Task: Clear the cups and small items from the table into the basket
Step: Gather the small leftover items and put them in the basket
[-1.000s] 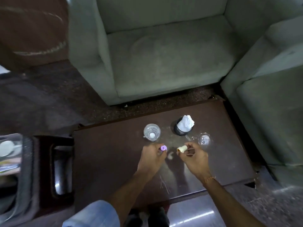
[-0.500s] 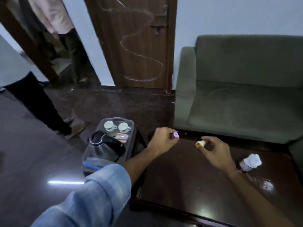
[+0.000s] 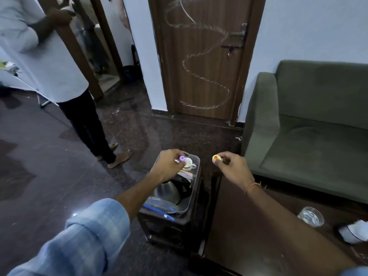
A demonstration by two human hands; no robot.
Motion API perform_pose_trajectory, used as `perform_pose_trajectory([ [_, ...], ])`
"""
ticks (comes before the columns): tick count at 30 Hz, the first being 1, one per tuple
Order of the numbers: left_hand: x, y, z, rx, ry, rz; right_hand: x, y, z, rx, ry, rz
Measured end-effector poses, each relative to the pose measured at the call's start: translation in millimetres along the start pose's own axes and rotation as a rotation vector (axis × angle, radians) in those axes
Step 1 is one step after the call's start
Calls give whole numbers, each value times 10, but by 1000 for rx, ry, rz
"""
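**Two hands carry small caps at the basket**

We see our left hand [image 3: 168,164] held above the far end of a clear plastic basket [image 3: 194,193], its fingers curled round a small purple cap [image 3: 182,158]. Our right hand [image 3: 234,168] is held to the right of the basket, over the gap between it and the dark wooden table [image 3: 249,226], and it pinches a small yellow and orange cap [image 3: 216,157] between thumb and fingertips. A thin bracelet [image 3: 252,185] circles the right wrist.

The basket sits on a dark stand just beside the table's left end. Inside it lie a white cup [image 3: 188,162] at the far end, a steel kettle [image 3: 169,191] in the middle and a blue-edged plastic item at the near end.

On the table's right side stand a clear drinking glass [image 3: 310,216] and, nearer the edge of view, a white crumpled tissue [image 3: 354,232] in a dark holder.

Behind the table is a green sofa [image 3: 318,126], and a second person [image 3: 59,76] stands at the left.
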State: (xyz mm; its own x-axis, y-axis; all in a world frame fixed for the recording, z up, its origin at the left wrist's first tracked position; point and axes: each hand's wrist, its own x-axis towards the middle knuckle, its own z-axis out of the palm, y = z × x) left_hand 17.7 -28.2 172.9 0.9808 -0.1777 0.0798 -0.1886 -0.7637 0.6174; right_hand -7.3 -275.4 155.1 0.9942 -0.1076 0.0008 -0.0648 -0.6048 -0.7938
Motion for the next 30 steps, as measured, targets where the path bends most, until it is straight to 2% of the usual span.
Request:
perform_pose_trajectory([
  [5, 220, -445, -193, 78, -3, -123, 513, -70, 445, -20, -131, 38],
  [13, 732, -1078, -86, -4, -51, -353, 1081, -66, 1255, -91, -322, 109],
  [19, 1290, -1761, 149, -26, -232, -398, 1472, 34, 1918, -168, -367, 239],
  [25, 1657, -2250, 406, 9, -413, -334, 1796, 84, 2511, -182, -404, 390],
  [30, 1795, -2504, 622, 15, -476, -385, 1850, 128, 2869, -194, -374, 485],
])
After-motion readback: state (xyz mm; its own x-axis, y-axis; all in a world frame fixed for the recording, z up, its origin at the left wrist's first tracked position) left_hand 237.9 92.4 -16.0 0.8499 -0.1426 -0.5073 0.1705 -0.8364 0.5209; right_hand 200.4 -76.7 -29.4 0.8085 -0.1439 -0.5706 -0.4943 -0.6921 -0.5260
